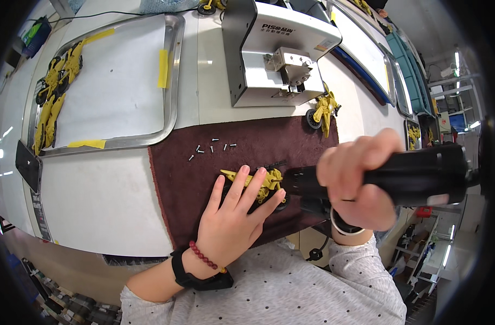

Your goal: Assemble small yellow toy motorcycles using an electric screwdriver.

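Observation:
On a dark maroon cloth (pixel 182 189) lies a yellow toy motorcycle (pixel 269 183) with dark parts, partly hidden under my fingers. My left hand (pixel 234 211) rests over it, fingers stretched out and spread, the tips touching its body. Wrapped around a thick black electric screwdriver (pixel 420 174) is my right hand (pixel 361 181). The screwdriver lies almost level in the picture, its front end at the right side of the motorcycle; the bit's exact contact cannot be made out. Several small silver screws (pixel 211 149) are scattered on the cloth, beyond my left hand.
A grey metal screw-feeding machine (pixel 282 59) stands beyond the cloth. Beside it sits another yellow toy motorcycle (pixel 324 112). At the left, a metal tray (pixel 174 81) lined with white holds several yellow toy motorcycles (pixel 58 76). A black stand-like object (pixel 28 167) is at the table's left edge.

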The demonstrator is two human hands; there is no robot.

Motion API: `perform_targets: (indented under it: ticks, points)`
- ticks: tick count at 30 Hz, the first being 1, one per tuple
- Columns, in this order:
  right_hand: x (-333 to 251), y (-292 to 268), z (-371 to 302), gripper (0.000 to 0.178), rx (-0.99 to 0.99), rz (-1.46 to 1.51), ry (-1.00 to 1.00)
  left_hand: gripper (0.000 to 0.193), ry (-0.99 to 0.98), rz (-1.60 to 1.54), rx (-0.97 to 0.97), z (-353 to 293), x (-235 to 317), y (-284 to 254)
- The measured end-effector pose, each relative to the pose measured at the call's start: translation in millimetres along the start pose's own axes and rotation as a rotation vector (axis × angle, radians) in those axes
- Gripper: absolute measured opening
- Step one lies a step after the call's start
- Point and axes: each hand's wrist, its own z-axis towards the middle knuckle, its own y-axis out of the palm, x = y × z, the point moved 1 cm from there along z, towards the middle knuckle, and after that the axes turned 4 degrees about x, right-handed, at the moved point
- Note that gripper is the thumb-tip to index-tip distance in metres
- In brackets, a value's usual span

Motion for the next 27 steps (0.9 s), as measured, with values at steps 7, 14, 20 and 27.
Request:
perform_targets:
  ticks: [7, 14, 20, 27]
  points:
    - [-52.3, -25.0, 30.1, 0.021, 0.041, 0.130, -0.409, 0.062, 0.013, 0.044, -0.019, 1.0, 0.8, -1.4]
    - [-11.4, -21.3, 69.9, 0.026, 0.202, -0.283, -0.716, 0.059, 0.014, 0.049, -0.024, 0.0, 0.3, 0.1]
    - [-16.1, -29.9, 77.5, 0.029, 0.155, -0.033, -0.425, 0.058, 0.016, 0.029, -0.025, 0.3, 0.4, -2.2]
    - [-5.9, -31.4, 82.6, 0.031, 0.203, -0.058, -0.419, 0.059, 0.013, 0.028, -0.039, 1.0, 0.0, -3.2]
